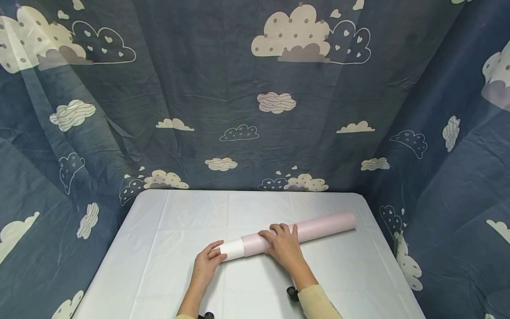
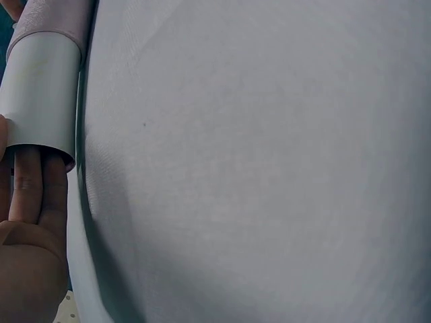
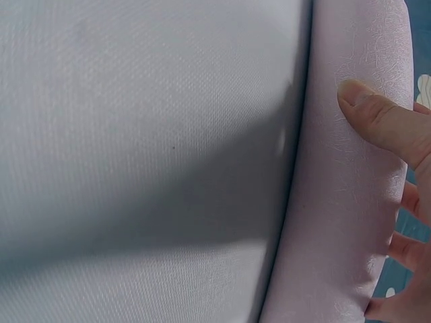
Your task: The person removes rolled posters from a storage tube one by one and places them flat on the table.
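On the near half of the white-covered table [image 1: 167,248] lies a long pink roll [image 1: 318,227], and both hands are on it. Its long axis runs left to right across the table, slightly skewed: the right end sits farther away, the left end nearer the person. That left end shows a white inner layer [image 1: 233,249] poking out of the pink wrap, a plain pale sleeve in the left wrist view [image 2: 42,87] with the pink edge just beyond it. The left hand [image 1: 207,262] is cupped round this white end, thumb on the near side and fingers [image 2: 30,195] lying straight under the tube's mouth. The right hand [image 1: 283,244] is draped over the pink part just right of the white section, fingers curled over the far side and thumb [image 3: 377,121] pressed flat on the finely crinkled pink surface [image 3: 337,222]. No writing, label or brand mark shows anywhere on the roll. Behind the table hangs a dark blue cloth backdrop [image 1: 223,97] printed with white clouds and small hearts, wrapping round left and right.
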Available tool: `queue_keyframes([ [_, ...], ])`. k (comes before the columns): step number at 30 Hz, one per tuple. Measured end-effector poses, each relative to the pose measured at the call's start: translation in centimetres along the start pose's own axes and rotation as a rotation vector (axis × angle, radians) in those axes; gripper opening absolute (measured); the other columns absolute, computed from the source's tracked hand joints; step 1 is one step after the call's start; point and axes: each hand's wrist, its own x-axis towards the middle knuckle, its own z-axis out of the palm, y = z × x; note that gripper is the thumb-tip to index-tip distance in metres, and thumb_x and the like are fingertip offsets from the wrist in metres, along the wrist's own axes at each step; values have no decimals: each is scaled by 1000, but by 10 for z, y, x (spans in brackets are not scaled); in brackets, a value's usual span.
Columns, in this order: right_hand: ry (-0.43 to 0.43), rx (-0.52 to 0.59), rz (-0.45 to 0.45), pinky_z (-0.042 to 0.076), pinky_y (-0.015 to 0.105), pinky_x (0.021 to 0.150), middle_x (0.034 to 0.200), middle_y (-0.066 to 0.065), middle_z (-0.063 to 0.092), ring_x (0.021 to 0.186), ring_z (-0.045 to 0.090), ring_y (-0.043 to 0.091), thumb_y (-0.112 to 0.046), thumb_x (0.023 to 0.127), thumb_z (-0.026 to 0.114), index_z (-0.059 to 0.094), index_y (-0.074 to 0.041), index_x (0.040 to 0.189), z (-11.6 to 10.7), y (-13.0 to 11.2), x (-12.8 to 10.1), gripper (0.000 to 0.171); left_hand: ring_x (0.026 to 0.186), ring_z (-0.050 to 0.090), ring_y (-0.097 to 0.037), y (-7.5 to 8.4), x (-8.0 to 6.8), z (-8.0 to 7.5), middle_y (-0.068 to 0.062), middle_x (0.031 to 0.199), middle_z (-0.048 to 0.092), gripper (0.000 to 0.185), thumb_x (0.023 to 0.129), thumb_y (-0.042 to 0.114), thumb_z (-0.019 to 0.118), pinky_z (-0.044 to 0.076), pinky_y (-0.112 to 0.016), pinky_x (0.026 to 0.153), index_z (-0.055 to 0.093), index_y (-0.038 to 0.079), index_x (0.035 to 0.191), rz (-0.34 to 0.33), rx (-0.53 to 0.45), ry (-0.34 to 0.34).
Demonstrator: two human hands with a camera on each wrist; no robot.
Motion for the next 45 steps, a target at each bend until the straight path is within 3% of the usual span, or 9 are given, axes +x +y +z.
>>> queue_keyframes([
  [6,-20,3,19,35,83,112,134,7,67,128,58,37,-35,74,96,70,-38,129,-2,2,1,61,118,74,-27,0,0,-1,-8,113,82,47,93,18,82,59,-47,100,70,13,138,-2,1,-4],
  [15,-20,9,22,35,83,112,133,7,67,128,57,37,-35,75,96,70,-37,129,-4,7,-1,60,112,76,-22,-1,1,-1,-7,111,83,47,92,18,82,58,-28,90,70,13,138,0,7,-9],
  [30,-18,13,40,33,84,113,133,6,67,129,57,37,-33,73,97,71,-38,128,-4,13,-2,60,109,77,-21,0,1,0,-9,111,83,47,93,15,81,54,-17,82,69,12,138,7,7,-7],
  [39,-15,-3,50,34,83,113,133,5,66,130,57,36,-33,73,97,70,-38,128,-2,17,-3,61,111,77,-23,1,1,1,-7,110,83,49,91,16,83,59,-28,89,69,13,138,-14,11,3],
  [45,8,-2,43,35,83,111,130,6,67,127,58,37,-32,71,98,71,-37,125,-2,20,-5,60,111,77,-23,-1,1,1,-6,110,83,48,91,17,83,58,-23,86,70,14,138,-17,7,7],
])
